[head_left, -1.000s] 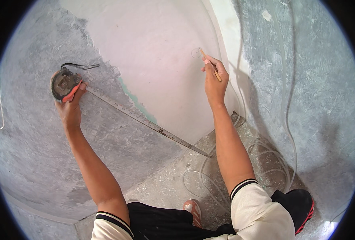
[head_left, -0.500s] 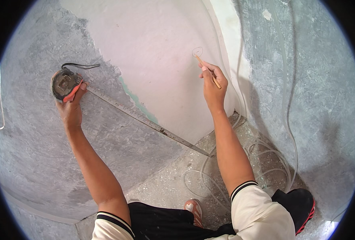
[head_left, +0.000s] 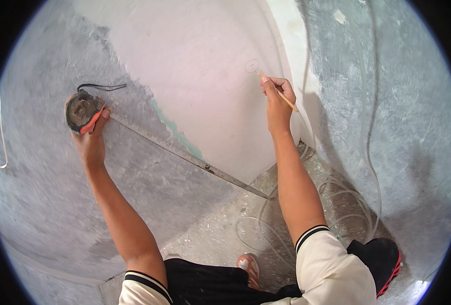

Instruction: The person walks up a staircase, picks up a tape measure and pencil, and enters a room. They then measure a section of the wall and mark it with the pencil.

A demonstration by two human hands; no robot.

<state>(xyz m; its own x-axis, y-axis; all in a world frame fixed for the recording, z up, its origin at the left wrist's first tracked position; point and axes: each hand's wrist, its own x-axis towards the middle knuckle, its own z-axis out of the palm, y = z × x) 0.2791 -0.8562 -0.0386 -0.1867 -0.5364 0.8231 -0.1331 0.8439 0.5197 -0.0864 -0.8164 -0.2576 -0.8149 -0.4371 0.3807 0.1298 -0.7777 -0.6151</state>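
My left hand is closed around a dark tape measure with an orange-red part and a black wrist strap, held at the grey wall. Its metal blade is drawn out and slants down to the right, its far end down by the floor. My right hand pinches a thin yellowish pencil, its tip just right of and below a small drawn loop with a short dash inside. That mark is on the pale smooth patch of wall.
Loose pale cable lies in loops on the speckled floor, and strands run up the grey wall on the right. My shoe stands below. A dark shoe with a red sole is at lower right.
My right hand with the pencil has moved right and slightly down, away from the drawn loop. My left hand and the tape measure stay nearly where they were.
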